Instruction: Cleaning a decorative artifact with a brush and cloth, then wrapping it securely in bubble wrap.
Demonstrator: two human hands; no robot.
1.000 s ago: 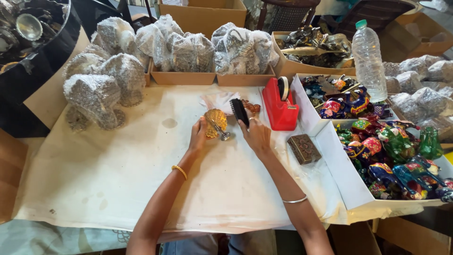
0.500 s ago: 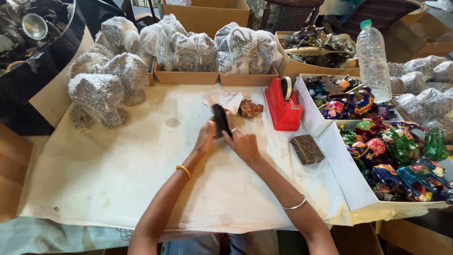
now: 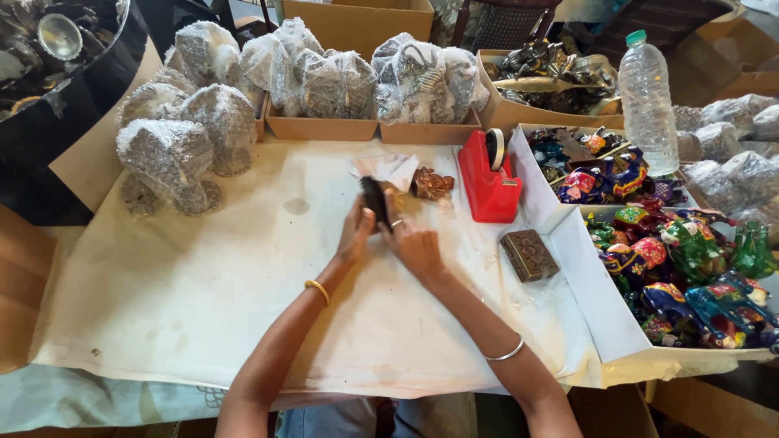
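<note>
Both hands closed on one small dark oblong object over white paper sheet: left hand, right hand. Glossy red tape dispenser and carved brown box nearby.

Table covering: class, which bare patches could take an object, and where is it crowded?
Free: the white sheet left of the left hand, below the wrapped bundles; also between the right hand and the carved box. Crowded: the back row and the box of painted figurines.
</note>
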